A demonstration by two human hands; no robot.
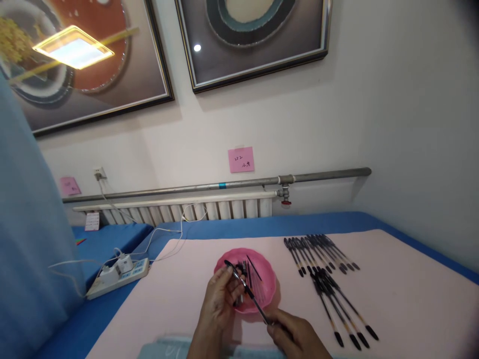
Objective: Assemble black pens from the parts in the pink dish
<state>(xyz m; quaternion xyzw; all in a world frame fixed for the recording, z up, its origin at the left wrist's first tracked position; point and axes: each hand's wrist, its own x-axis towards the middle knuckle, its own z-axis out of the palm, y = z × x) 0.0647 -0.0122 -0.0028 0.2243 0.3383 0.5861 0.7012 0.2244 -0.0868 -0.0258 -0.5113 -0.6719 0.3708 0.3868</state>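
Note:
A dark pen (249, 292) slants between my two hands, with a black tip, a shiny stretch behind it and a black band at the middle. My left hand (220, 299) pinches it near the upper end, fingers curled. Closed around its lower end is my right hand (290, 331). Beneath the pen sits a round pink bowl (270, 279) with a wavy rim. Thin dark and clear sticks, like pen parts, lie in the bowl, partly hidden by my left hand.
Rows of black-ended pens (314, 254) lie at the right, with more pens (342, 309) nearer me. A pink sheet (164, 289) covers the blue table (232, 229). At left are a power strip (132, 273) with plugs and white cables. Behind runs a radiator (224, 208).

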